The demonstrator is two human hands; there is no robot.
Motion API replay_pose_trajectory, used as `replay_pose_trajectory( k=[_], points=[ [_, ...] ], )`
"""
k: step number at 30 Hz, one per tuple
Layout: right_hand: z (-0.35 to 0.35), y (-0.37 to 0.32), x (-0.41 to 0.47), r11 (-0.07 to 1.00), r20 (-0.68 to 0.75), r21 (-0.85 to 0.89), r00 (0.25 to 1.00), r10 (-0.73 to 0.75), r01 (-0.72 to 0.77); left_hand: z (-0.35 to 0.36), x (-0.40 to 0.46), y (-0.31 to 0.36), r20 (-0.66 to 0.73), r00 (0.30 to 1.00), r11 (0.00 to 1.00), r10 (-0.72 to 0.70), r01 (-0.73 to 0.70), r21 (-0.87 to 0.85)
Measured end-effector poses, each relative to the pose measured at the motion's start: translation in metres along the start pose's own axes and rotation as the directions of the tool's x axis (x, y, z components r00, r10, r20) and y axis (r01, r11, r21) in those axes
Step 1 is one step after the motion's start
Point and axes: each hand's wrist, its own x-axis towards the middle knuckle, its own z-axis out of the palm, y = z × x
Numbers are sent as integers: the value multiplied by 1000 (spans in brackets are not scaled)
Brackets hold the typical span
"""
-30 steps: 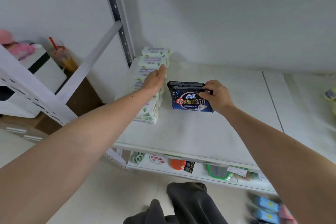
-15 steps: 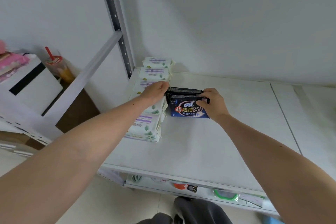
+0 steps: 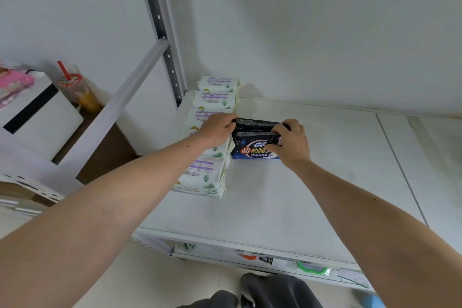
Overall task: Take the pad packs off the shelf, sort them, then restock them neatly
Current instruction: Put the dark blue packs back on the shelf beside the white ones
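Observation:
Two dark blue pad packs [image 3: 252, 147] stand one behind the other on the white shelf board [image 3: 287, 202], right beside a row of several white-and-purple pad packs [image 3: 200, 177] that runs back to the wall. My right hand [image 3: 290, 144] grips the right end of the dark packs, fingers curled over their top edge. My left hand [image 3: 216, 130] lies over the white row, and its fingertips pinch the left top corner of the rear dark pack.
A grey perforated upright [image 3: 160, 30] and a slanted brace [image 3: 120, 100] frame the shelf's left side. Left of them stand a white box [image 3: 37, 117], a drink cup with a red straw [image 3: 80, 90] and a pink pack [image 3: 15, 82]. A lower shelf holds small items [image 3: 312, 269].
Both hands have pushed the dark packs left and back against the white row. My left hand has come off the white packs' tops and onto the dark packs' corner.

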Motion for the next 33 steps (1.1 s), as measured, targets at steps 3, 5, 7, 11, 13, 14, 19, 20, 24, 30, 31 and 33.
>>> replay_pose_trajectory(
  k=[3,5,7,11,13,14,19,20,24,30,31,33],
  points=[
    [5,-5,2,999,-12,-38,1000,-13,13,0,3,-1,4,1000,1000,-6,6,15],
    [4,-5,3,998,-28,-57,1000,8,-10,0,6,-1,20,1000,998,-11,10,54],
    [0,-5,6,998,-14,-66,1000,24,-25,1,8,0,32,999,994,-13,9,113],
    [-1,-8,14,996,90,-65,995,-53,59,4,7,3,19,999,985,-25,22,173],
    [0,-8,15,996,100,-58,993,-68,74,5,6,4,10,1000,983,-19,17,182],
    [0,-8,15,996,104,-50,993,-64,69,6,6,3,9,1000,983,-17,16,183],
    [-2,-4,14,995,125,-54,989,-82,89,8,6,5,21,1000,981,-19,15,194],
    [-3,-4,13,994,122,-61,989,-85,93,8,6,5,25,1000,981,-18,13,193],
    [-7,-5,12,992,113,-71,989,-97,106,7,6,4,32,999,984,-12,6,177],
    [-16,-6,4,990,83,-113,994,-70,79,3,3,4,27,1000,988,-12,8,151],
    [-18,-6,1,991,74,-115,995,-61,69,3,1,6,22,1000,989,-7,3,146],
    [-25,-5,-5,992,54,-111,997,-50,56,0,-5,13,11,1000,991,2,-4,131]
  ],
)
